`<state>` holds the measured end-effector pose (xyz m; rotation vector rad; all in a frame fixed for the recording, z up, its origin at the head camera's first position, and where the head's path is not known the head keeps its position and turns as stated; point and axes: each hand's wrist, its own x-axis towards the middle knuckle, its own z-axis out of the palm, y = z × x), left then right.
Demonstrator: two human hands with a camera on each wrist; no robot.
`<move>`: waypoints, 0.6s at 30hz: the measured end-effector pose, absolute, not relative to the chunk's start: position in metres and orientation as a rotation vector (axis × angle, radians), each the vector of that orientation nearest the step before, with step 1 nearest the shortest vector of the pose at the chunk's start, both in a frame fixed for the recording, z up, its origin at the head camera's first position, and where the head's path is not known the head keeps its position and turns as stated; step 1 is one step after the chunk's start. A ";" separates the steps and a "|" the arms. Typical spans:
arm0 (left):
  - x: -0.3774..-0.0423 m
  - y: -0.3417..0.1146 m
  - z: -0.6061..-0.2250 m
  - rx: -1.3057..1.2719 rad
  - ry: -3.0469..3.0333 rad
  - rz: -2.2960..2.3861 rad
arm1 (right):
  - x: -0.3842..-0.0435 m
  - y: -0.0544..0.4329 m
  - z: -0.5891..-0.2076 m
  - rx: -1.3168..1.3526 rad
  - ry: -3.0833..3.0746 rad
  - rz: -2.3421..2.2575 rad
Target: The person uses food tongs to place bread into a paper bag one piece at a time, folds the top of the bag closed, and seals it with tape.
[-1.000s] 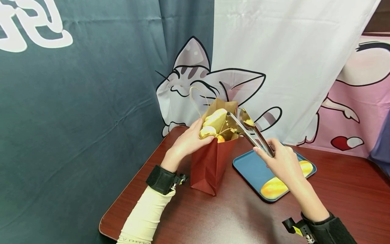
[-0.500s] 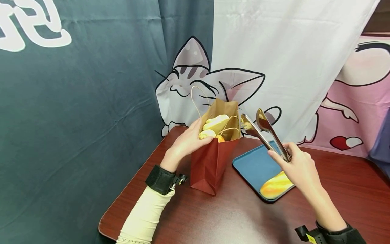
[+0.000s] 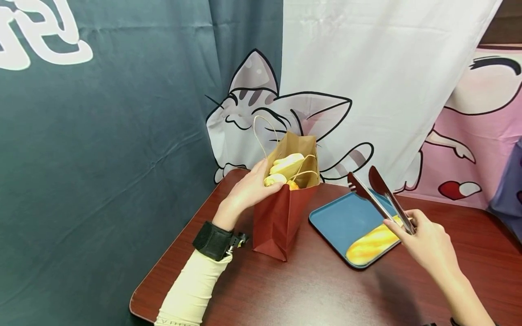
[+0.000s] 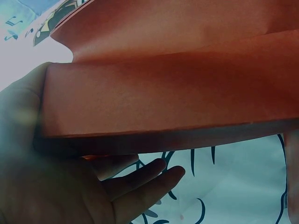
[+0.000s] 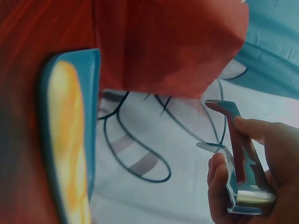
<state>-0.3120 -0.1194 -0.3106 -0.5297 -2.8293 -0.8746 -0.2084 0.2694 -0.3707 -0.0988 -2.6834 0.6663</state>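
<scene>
My left hand (image 3: 249, 186) pinches the top edge of a red paper bag (image 3: 272, 222), thumb on the near side; the left wrist view shows several fingers stretched out beyond the bag (image 4: 168, 98). Yellow bread pieces (image 3: 287, 165) and an orange item lie inside, partly hidden by the bag's wall. My right hand (image 3: 430, 244) holds metal tongs (image 3: 379, 182), their arms spread with nothing between the tips. They hover above the right part of a blue tray (image 3: 332, 216). On that tray lies a long yellow loaf (image 3: 371, 244), its far end hidden behind the tongs and hand.
The bag stands upright on a dark red wooden table (image 3: 326, 294), left of the tray. Its thin string handles (image 3: 261, 138) stick up. Behind the table hangs a cloth backdrop (image 3: 391, 90) printed with a cartoon cat, and a dark green curtain (image 3: 122, 158) covers the left.
The right hand with the tongs has moved from the bag's mouth rightward and down over the tray. The tongs' arms remain spread. My left hand has stayed at the bag.
</scene>
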 end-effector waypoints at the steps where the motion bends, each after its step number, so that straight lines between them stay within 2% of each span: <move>1: -0.312 -0.120 -0.311 -0.538 -2.823 -0.878 | -0.207 0.273 -0.374 -0.110 -2.691 0.660; 18: -0.314 -0.120 -0.312 -0.609 -2.778 -0.923 | -0.196 0.336 -0.412 -0.330 -2.859 0.609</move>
